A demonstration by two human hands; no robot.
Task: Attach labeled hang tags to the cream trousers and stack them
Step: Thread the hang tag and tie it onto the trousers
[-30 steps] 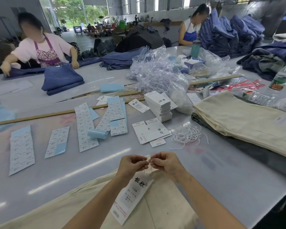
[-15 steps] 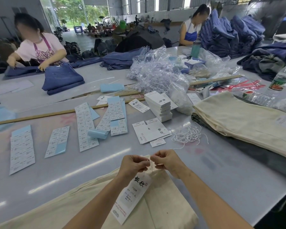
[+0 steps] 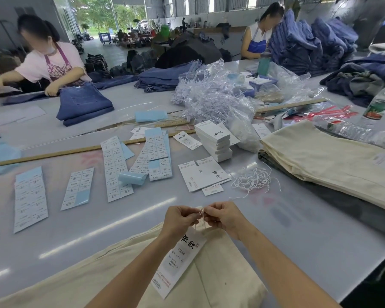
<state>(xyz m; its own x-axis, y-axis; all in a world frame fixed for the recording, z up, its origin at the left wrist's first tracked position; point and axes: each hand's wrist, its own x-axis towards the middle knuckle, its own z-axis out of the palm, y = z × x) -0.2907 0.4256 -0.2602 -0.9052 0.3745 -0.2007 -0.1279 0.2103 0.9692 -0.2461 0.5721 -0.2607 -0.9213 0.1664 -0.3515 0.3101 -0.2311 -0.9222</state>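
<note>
The left hand [image 3: 180,220] and the right hand [image 3: 224,216] meet fingertip to fingertip over the near edge of the grey surface [image 3: 287,230], each grip pinching the thin white string [image 3: 201,212] between thumb and forefinger. The string runs down to the hang tag [image 3: 178,258], which hangs below the hands and lies tilted across the cream trousers [image 3: 209,283]. The tag is white with large black characters at its top, the number 1103 under them and small print lower down. The trousers lie flat on the surface beneath both forearms, with their waist end just under the hands.

Beyond the hands lies a loose tangle of white strings [image 3: 251,181], and just left of that tangle a few flat tags [image 3: 202,174] lie spread out. Behind those stands a neat stack of tags [image 3: 215,141]. Left of the stack, sheets of sticker labels [image 3: 116,167] on blue backing lie in rows, with a long wooden ruler [image 3: 76,150] crossing behind them. Right of the tangle sits a pile of folded cream trousers [image 3: 325,161], and behind the stack of tags a heap of clear plastic bags [image 3: 216,96]. Across the surface, two people handle folded blue jeans [image 3: 85,103].
</note>
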